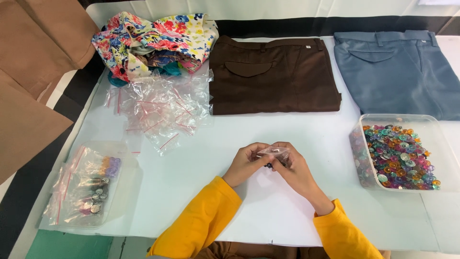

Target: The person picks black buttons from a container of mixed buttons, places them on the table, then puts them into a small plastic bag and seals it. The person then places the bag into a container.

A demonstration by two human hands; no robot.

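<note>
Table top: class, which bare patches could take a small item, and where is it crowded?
The table is bare between the brown trousers and the hands, left and right, and between the filled bags and the left sleeve. It is crowded around the empty bags and the button tray.

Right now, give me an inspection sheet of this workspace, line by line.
Surface: white table, mostly bare in the middle.
Job's things: small clear bag with dark pieces inside, held in both hands; clear tray of coloured buttons at right.
Clutter: heap of empty clear bags; filled bags at left; floral fabric; folded brown trousers; folded blue trousers.
Grippers: left hand and right hand pinch the small bag together.
Cables: nothing seen.
Surroundings: brown paper at far left.
</note>
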